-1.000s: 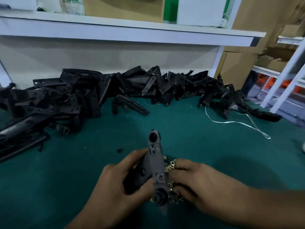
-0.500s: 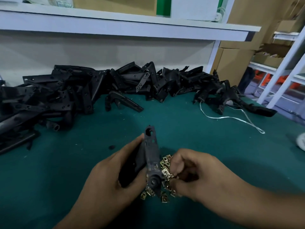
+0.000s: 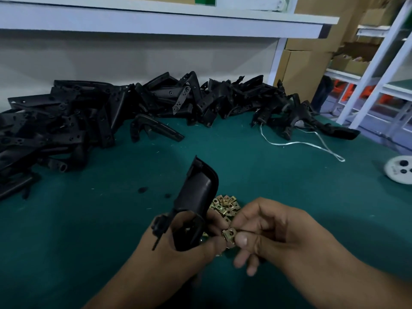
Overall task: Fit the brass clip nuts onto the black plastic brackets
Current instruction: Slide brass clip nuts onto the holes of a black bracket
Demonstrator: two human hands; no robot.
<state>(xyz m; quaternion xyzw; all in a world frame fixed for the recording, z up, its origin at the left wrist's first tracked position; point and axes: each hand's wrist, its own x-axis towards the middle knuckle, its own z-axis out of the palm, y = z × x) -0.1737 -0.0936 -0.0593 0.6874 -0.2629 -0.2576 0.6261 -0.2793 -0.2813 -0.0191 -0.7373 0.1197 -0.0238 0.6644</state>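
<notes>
No lettering can be read anywhere; faint marks on the white disc (image 3: 400, 174) at the tabletop's right edge are too blurred to make out.

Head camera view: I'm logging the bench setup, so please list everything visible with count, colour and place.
Held bracket: one, black, near centre.
Bracket pile: many, black, along the back of the table.
Held clip nut: one, brass, between both hands.
Loose clip nuts: small heap, brass, just behind the hands.
Strap: one, white, right.
Round disc: one, white, right edge.
Table: green.
Shelf: white, above.
Cardboard boxes: brown, right rear.
Left hand: grips bracket.
Right hand: pinches nut.
</notes>
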